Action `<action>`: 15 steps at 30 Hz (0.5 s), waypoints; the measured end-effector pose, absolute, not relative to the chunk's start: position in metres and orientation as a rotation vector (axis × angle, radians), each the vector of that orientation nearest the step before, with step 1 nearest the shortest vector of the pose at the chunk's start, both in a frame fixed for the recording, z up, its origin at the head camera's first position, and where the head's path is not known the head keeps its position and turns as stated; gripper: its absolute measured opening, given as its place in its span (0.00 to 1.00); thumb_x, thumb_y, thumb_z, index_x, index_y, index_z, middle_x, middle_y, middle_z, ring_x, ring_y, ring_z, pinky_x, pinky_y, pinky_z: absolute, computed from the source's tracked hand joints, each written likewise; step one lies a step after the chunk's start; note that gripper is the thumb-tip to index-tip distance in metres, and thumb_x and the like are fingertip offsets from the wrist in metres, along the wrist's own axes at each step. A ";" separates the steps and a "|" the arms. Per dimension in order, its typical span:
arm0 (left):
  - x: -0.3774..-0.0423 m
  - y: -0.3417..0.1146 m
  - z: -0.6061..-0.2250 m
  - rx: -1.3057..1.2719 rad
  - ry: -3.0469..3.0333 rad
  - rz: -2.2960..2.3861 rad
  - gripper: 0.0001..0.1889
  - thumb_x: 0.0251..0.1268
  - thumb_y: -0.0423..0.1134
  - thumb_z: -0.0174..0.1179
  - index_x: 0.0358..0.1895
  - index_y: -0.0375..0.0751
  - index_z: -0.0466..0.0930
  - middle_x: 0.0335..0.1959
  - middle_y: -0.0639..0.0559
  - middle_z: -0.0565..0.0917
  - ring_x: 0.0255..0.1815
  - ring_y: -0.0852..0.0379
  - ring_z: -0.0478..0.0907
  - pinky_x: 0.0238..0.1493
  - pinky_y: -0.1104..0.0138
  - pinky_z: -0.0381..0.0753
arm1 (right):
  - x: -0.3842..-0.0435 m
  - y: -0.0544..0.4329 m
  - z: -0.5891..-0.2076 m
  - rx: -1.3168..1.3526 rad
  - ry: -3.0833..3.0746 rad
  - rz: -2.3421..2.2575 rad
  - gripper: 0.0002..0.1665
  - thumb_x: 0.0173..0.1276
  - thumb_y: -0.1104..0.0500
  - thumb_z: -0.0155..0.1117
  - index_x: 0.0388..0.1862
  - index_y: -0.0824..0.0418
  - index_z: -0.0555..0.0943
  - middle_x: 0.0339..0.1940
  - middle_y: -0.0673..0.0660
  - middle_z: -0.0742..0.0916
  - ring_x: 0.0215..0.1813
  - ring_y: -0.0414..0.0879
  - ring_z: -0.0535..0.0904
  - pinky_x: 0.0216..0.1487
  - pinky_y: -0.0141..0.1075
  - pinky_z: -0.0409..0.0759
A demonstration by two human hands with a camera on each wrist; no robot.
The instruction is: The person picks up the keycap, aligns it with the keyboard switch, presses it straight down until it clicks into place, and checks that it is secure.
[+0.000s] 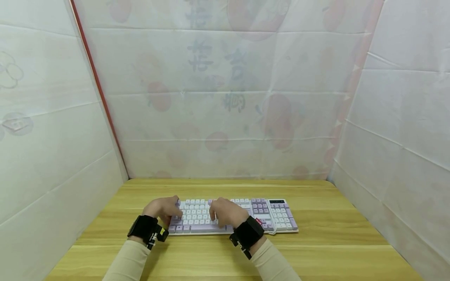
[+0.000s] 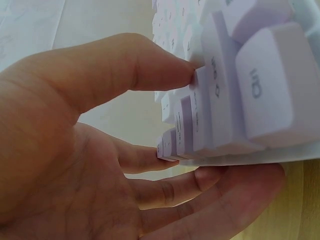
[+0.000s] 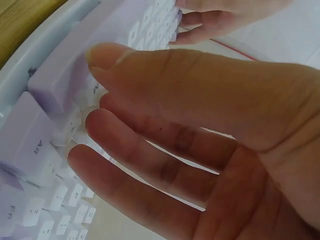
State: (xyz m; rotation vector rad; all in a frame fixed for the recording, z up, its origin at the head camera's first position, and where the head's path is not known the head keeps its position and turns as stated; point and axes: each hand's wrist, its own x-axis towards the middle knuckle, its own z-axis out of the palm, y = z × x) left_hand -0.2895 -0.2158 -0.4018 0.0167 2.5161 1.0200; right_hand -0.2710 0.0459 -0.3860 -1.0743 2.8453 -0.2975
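Observation:
A full-size keyboard [image 1: 197, 212] with white and light purple keys lies on the wooden table. My left hand [image 1: 162, 207] holds its left end. In the left wrist view the thumb [image 2: 165, 70] rests on the keys near Shift, while the other fingers lie along the keyboard's side edge. Over the middle keys is my right hand [image 1: 230, 212], palm down with fingers loosely bent. From the right wrist, its thumb [image 3: 112, 57] shows right at the long purple space bar [image 3: 75, 65], and the other fingertips hang close over the keys.
A folded white cable [image 1: 272, 218] with a red tag [image 1: 259, 221] lies across the keyboard's right part. The wooden table [image 1: 316, 253] extends around the keyboard. Pale printed sheets [image 1: 225, 117] enclose the back and both sides. Black wrist cameras sit on both wrists.

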 end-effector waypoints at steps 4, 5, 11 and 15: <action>-0.290 -0.216 -0.402 0.014 2.513 1.018 0.41 0.57 0.34 0.64 0.74 0.27 0.56 0.52 0.34 0.76 0.41 0.46 0.83 0.41 0.53 0.91 | -0.270 0.046 -0.388 -1.063 2.860 -0.300 0.15 0.55 0.73 0.76 0.36 0.54 0.91 0.40 0.51 0.90 0.33 0.36 0.77 0.30 0.26 0.76; -0.290 -0.216 -0.402 0.013 2.513 1.015 0.42 0.58 0.34 0.64 0.75 0.26 0.55 0.54 0.33 0.76 0.42 0.46 0.83 0.41 0.53 0.91 | -0.270 0.045 -0.388 -1.063 2.865 -0.298 0.15 0.55 0.73 0.76 0.36 0.54 0.91 0.40 0.50 0.90 0.34 0.36 0.78 0.31 0.26 0.76; -0.291 -0.217 -0.402 0.014 2.502 1.011 0.48 0.59 0.34 0.65 0.79 0.26 0.48 0.63 0.29 0.73 0.46 0.46 0.82 0.44 0.51 0.91 | -0.271 0.044 -0.390 -1.031 2.884 -0.328 0.13 0.55 0.72 0.77 0.32 0.54 0.91 0.36 0.49 0.90 0.36 0.39 0.84 0.32 0.25 0.79; -0.291 -0.217 -0.402 0.018 2.504 1.007 0.46 0.60 0.34 0.64 0.79 0.26 0.50 0.62 0.30 0.74 0.46 0.46 0.82 0.44 0.51 0.91 | -0.270 0.044 -0.391 -1.023 2.906 -0.323 0.15 0.56 0.74 0.75 0.30 0.54 0.90 0.36 0.49 0.90 0.36 0.39 0.83 0.33 0.25 0.79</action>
